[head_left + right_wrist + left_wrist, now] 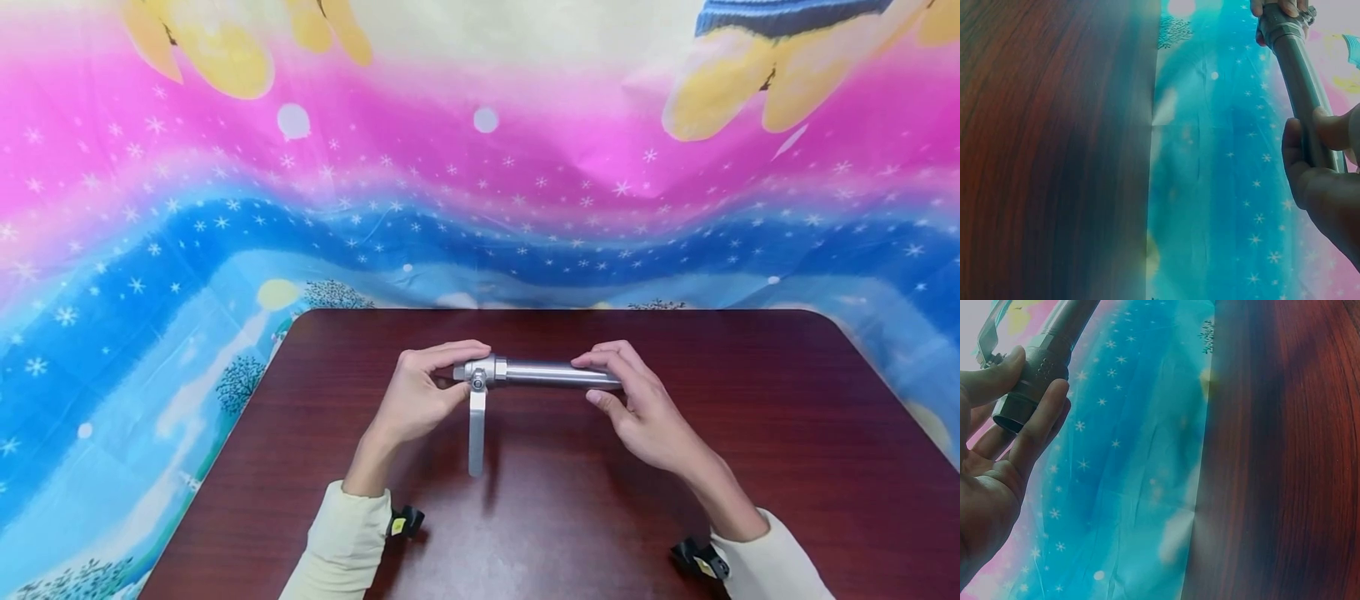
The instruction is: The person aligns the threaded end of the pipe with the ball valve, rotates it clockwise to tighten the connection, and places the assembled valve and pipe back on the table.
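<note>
A silver ball valve (480, 368) with a flat lever handle (476, 433) joins a straight metal pipe (543, 372), held level above the table. My left hand (420, 392) grips the valve body, fingers over the top and thumb below. In the left wrist view the open round end of the valve (1013, 414) shows between thumb and fingers. The lever points down toward me in the head view. My right hand (641, 408) holds the far end of the pipe (1300, 81) between thumb and fingers, covering part of that end.
The dark red-brown wooden table (540, 517) lies below both hands. Behind it hangs a printed cloth (480, 192) in pink and blue with snowflakes. Black straps (405, 522) sit at both wrists by pale sleeves (341, 533).
</note>
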Tool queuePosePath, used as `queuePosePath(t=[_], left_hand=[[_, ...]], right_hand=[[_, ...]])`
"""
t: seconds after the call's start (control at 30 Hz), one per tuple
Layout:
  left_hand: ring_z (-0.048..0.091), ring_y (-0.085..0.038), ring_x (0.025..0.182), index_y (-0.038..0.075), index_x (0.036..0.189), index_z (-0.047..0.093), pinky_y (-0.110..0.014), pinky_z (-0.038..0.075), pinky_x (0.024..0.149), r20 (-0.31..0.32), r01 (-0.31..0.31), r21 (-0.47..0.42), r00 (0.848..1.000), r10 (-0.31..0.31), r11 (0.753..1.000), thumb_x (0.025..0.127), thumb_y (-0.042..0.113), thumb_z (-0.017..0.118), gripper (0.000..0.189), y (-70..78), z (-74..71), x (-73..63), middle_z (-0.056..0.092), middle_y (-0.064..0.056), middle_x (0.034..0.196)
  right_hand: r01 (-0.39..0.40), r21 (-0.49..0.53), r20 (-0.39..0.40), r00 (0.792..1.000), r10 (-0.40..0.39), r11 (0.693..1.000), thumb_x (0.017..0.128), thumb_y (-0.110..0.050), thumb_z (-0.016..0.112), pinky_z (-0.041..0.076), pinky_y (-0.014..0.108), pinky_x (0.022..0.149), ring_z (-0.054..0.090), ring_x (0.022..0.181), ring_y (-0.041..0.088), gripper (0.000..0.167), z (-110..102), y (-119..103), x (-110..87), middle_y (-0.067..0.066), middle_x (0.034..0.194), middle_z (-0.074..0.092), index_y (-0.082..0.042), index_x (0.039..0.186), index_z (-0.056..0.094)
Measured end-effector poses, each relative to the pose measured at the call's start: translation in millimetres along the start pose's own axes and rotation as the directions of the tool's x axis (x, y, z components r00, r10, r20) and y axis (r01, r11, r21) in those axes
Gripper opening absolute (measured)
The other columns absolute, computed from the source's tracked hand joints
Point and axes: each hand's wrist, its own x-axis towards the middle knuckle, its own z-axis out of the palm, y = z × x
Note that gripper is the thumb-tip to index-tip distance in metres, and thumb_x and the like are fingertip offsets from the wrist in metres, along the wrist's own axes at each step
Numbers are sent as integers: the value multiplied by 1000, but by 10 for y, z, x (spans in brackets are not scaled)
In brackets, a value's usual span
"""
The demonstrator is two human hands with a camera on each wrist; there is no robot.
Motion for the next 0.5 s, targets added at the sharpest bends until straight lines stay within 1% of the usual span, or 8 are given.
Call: queuePosePath(t=[0.1, 0.17, 0.3, 0.4, 0.43, 0.5], left_hand=[[73, -20, 118, 4, 123, 80, -26, 65, 76, 0, -3, -3, 1000, 3, 1000, 82, -20, 70, 48, 6, -1, 4, 78, -13, 129], [73, -20, 118, 3, 123, 80, -25, 64, 76, -2, -10, -3, 1000, 10, 1000, 82, -20, 70, 48, 10, -2, 5, 78, -14, 129], [73, -19, 117, 2, 123, 80, -23, 64, 76, -4, -25, -5, 1000, 25, 1000, 81, -20, 70, 48, 18, -3, 6, 77, -15, 129], [73, -20, 117, 0, 123, 79, -22, 63, 76, -1, -34, -8, 999, 34, 999, 81, -20, 70, 47, 23, -2, 4, 77, -16, 129], [73, -20, 117, -1, 123, 79, -22, 63, 76, -2, -36, -10, 999, 36, 999, 81, -20, 70, 47, 25, -1, 4, 77, -17, 129], [73, -19, 117, -1, 123, 79, -23, 64, 77, -3, -32, -14, 999, 32, 999, 81, -21, 70, 47, 28, 0, 2, 77, -16, 129]], right_hand=[[-4, 5, -1, 1000, 4, 1000, 94, 12, 71, 44, 14, 89, 55, 114, 7, 50, -1, 9, 4, 2, 130, 62, -14, 136, 68], [-4, 9, 1, 1000, 4, 1000, 96, 11, 70, 45, 15, 87, 56, 111, 7, 50, -1, 10, 4, 2, 131, 63, -15, 138, 68], [-8, 35, 9, 1000, 8, 999, 99, 8, 67, 51, 18, 76, 64, 94, 11, 48, -7, 14, -3, 1, 131, 64, -17, 140, 67], [-9, 51, 16, 1000, 8, 999, 101, 7, 65, 54, 19, 70, 66, 82, 15, 45, -13, 14, -7, 1, 128, 64, -16, 140, 67], [-10, 53, 18, 1000, 9, 999, 101, 6, 65, 55, 19, 70, 66, 81, 14, 44, -16, 14, -6, 1, 128, 65, -16, 140, 67], [-9, 41, 16, 1000, 8, 999, 102, 5, 65, 54, 18, 74, 65, 87, 12, 43, -18, 10, -6, 1, 128, 65, -16, 140, 67]])
